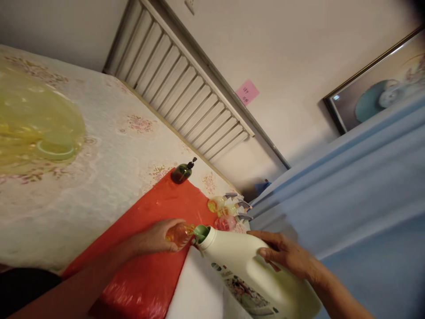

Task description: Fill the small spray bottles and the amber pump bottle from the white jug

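Note:
My left hand (162,237) is wrapped round a small clear bottle (182,235) with orange-tinted liquid, over a red plastic sheet (146,270). Tilted toward it is a large cream-white jug (245,257) with a picture label, gripped by my right hand (285,252). The jug's green spout (201,233) meets the small bottle's neck; whether liquid is flowing I cannot tell. Just behind the jug's neck sit several small spray bottles, a pink one (226,223) and yellow ones (216,204) among them, with grey trigger heads.
A dark green pump bottle (181,173) rests at the sheet's far corner. On the flowered tablecloth (122,168) at left lies a yellow translucent bag (36,119). A white radiator (186,84) runs along the wall, and a blue curtain (358,186) hangs at right.

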Action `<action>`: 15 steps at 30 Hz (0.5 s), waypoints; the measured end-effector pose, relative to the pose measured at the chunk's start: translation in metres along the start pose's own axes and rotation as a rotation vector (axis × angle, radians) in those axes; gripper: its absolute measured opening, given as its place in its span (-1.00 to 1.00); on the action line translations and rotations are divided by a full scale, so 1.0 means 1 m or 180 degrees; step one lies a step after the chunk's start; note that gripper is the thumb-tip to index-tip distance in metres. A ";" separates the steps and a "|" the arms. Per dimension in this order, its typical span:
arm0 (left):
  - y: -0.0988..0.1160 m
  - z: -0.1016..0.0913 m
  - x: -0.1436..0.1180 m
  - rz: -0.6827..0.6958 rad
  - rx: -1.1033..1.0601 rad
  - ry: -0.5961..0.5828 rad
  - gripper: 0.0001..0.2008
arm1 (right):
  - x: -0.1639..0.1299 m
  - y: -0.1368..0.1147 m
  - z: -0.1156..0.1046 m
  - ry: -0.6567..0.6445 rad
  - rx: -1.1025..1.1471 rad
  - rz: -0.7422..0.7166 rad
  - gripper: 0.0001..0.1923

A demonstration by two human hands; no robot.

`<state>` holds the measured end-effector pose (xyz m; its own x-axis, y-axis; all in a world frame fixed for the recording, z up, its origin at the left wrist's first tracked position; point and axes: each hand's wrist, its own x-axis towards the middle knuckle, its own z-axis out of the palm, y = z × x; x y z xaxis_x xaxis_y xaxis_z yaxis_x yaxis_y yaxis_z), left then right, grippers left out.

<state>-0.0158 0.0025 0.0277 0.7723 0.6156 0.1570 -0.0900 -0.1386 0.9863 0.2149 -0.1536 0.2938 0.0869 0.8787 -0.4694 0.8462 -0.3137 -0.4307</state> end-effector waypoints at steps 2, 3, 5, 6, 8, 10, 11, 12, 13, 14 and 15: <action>-0.002 0.000 0.000 0.0000 0.0006 -0.0005 -0.49 | 0.000 0.000 0.000 0.0018 0.0001 0.0029 -0.31; -0.003 0.000 0.001 -0.0001 0.0004 -0.0007 -0.49 | 0.000 0.000 0.000 0.0019 0.0000 0.0035 -0.31; -0.004 -0.001 0.001 -0.0007 -0.0013 -0.0015 -0.48 | 0.001 0.000 0.000 0.0016 -0.0013 0.0036 -0.31; -0.004 -0.001 0.001 -0.0006 -0.0023 -0.0016 -0.47 | 0.001 -0.001 0.000 0.0012 -0.0019 0.0036 -0.32; -0.003 -0.001 0.001 0.0011 -0.0033 -0.0003 -0.47 | 0.001 -0.001 -0.001 0.0001 -0.0022 0.0026 -0.32; -0.002 -0.001 0.001 0.0025 -0.0013 0.0004 -0.48 | 0.001 0.000 -0.001 0.0000 0.0001 0.0029 -0.33; -0.001 -0.001 0.001 0.0030 -0.0005 0.0008 -0.50 | 0.001 0.000 -0.001 0.0000 0.0011 0.0027 -0.33; -0.001 -0.001 0.001 0.0032 -0.0003 -0.0003 -0.52 | 0.001 0.000 -0.001 0.0005 0.0011 0.0018 -0.32; 0.000 -0.001 0.001 0.0035 0.0000 -0.0016 -0.53 | 0.001 0.000 -0.001 0.0004 0.0010 0.0009 -0.33; 0.001 0.000 0.001 0.0043 0.0008 -0.0026 -0.53 | 0.001 0.001 -0.001 -0.0003 0.0008 -0.0001 -0.33; 0.001 0.000 0.001 0.0051 0.0022 -0.0035 -0.54 | 0.001 0.001 -0.001 -0.0007 0.0010 -0.0011 -0.33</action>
<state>-0.0156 0.0030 0.0291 0.7777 0.6046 0.1723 -0.0981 -0.1539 0.9832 0.2163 -0.1528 0.2939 0.0828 0.8789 -0.4698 0.8449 -0.3119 -0.4346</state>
